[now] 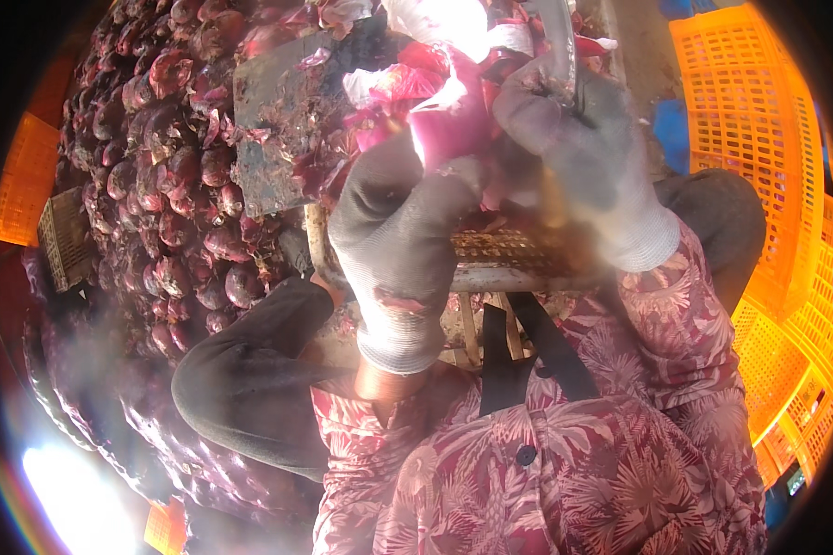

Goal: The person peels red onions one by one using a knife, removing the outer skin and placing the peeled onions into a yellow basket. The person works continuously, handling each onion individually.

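Note:
Before me, my left hand (406, 222), in a grey coated work glove with a white cuff, has its thumb and fingers closed on a red onion (451, 125), whose bright side faces up. To the right of it, my right hand (576, 132), gloved alike, grips a metal blade or tool (559, 41) that points up out of the frame; its exact kind cannot be told. Loose red and white onion skins (406, 80) lie around and beyond the onion. Below both hands is the pale rim of a crate (507, 277) with a dirty slatted surface. Glare hides part of the onion.
A large heap of red onions (173, 173) spreads at the left, with a dirty flat board (271, 132) between it and my hands. Orange plastic crates (743, 125) stand at the right. My bent knees flank the crate. A small slatted basket (66, 239) is at the far left.

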A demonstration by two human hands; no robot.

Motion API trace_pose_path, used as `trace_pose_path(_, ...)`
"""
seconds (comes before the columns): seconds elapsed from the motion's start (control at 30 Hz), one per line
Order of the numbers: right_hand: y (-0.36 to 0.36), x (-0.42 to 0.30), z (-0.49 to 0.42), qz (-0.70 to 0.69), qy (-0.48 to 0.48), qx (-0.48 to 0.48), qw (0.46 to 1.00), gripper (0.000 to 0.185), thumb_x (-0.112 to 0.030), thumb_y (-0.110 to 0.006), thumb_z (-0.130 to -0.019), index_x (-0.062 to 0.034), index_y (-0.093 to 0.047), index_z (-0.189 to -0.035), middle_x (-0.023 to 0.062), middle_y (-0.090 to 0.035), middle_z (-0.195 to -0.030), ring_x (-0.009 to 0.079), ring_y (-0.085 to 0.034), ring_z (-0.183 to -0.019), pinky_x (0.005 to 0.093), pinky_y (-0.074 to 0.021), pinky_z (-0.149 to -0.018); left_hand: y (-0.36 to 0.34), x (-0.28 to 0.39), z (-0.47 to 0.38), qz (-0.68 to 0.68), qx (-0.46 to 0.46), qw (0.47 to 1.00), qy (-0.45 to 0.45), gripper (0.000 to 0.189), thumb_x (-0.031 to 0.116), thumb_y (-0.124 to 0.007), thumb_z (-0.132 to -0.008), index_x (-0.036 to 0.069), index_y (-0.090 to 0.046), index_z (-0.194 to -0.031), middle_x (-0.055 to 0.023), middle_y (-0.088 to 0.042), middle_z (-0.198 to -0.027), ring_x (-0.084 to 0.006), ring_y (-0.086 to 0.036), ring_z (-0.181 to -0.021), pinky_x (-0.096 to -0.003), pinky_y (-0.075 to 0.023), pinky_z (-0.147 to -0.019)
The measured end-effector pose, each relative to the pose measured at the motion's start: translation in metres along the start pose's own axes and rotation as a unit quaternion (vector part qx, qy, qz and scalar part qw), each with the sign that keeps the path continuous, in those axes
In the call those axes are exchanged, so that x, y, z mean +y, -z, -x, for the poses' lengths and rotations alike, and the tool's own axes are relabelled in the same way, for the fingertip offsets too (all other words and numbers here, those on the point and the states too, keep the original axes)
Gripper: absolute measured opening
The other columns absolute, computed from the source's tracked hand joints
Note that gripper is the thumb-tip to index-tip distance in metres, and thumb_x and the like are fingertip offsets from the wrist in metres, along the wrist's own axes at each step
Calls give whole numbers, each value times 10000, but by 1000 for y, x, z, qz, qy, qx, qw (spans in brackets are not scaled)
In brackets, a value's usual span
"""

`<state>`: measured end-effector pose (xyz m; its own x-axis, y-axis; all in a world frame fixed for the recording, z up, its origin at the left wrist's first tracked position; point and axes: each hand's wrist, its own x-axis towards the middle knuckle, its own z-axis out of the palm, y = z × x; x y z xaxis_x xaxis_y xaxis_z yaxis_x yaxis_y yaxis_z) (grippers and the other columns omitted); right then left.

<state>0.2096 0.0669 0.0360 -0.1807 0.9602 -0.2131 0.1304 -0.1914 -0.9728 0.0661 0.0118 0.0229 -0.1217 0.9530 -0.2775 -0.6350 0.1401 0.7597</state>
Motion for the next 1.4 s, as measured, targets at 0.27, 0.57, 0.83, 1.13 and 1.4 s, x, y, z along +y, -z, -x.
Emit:
trace_pose_path(0.27,14,8,-5,-154,-50,-41,986,141,-117,-530,-815,-14,-582,-897,34,-570,-694,143,-566,-644,268,-452,-600,15,-13,-8,160,-80,983,39,308,15,-587,-823,-42,-565,-1125,-141,-599,-1103,-198,-598,-919,-290,-505,-733)
trace_pose_path(0.57,24,2,-6,-53,38,67,996,95,-85,-469,-884,-58,-472,-975,22,-456,-706,138,-493,-563,275,-464,-531,16,-16,-8,-427,13,876,-222,222,150,-631,-796,6,-597,-961,-74,-645,-937,-174,-603,-843,-341,-484,-765)
trace_pose_path(0.83,59,19,-13,-205,-15,117,972,115,-120,-508,-875,-24,-564,-904,64,-577,-769,154,-589,-628,269,-471,-516,16,-6,-17,-31,29,999,-8,220,126,-583,-843,-8,-598,-1016,-103,-625,-1025,-208,-594,-928,-341,-500,-802)
trace_pose_path(1.13,91,36,-18,-280,5,101,955,171,-152,-531,-872,-14,-567,-967,49,-586,-788,125,-576,-648,249,-453,-523,-15,-6,-31,-36,-25,998,41,238,118,-545,-880,-26,-597,-1062,-140,-605,-1088,-246,-588,-996,-349,-519,-824)
trace_pose_path(1.4,93,34,-1,-223,3,118,968,239,-192,-549,-876,-15,-560,-1037,30,-588,-794,93,-551,-646,230,-435,-525,-164,-66,-41,-450,-342,809,-161,276,165,-587,-808,-38,-589,-995,-171,-602,-966,-258,-602,-888,-360,-512,-767)
